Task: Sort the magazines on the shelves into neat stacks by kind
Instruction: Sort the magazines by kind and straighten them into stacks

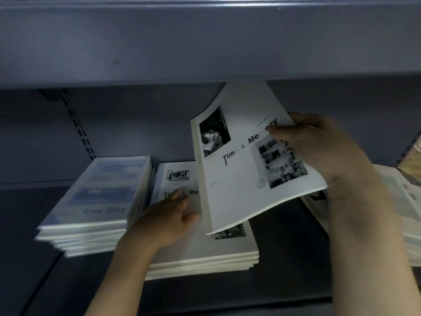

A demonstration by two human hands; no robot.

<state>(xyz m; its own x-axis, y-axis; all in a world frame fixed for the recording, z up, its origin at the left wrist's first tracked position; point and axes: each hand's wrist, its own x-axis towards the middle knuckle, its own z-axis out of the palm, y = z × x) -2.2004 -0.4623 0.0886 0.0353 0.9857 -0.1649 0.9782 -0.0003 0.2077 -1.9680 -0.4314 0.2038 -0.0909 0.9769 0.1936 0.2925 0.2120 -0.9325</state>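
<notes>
Right grip: right hand (319, 147) pinches the right edge of a white "Time & Memory" magazine (248, 160), thumb lying across the cover over the title, fingers curled behind it.
Left grip: left hand (169, 218) rests flat on the cover of the white stack (205, 252), fingers straight and held close together, holding nothing.
Held magazine: lifted clear of the shelf, tilted with its top corner up towards the underside of the upper shelf (205, 42); its lower edge hangs over the right part of the white stack; cover faces the camera, with a dark photo at upper left and a strip of small photos at right.
White stack: several copies of the same title, lying flat in the middle of the shelf board (291, 254), spines to the left, edges fairly even.
Blue stack (98, 201): just left of the white stack, almost touching it; sky picture and the words "fine Day" on the top cover; lower copies stick out unevenly to the left and front.
Right pile (407, 213): more pale magazines at the right edge, partly hidden by the right forearm; titles too blurred to read.
Shelf: grey metal, with a slotted upright (78, 131) on the back panel at left.
</notes>
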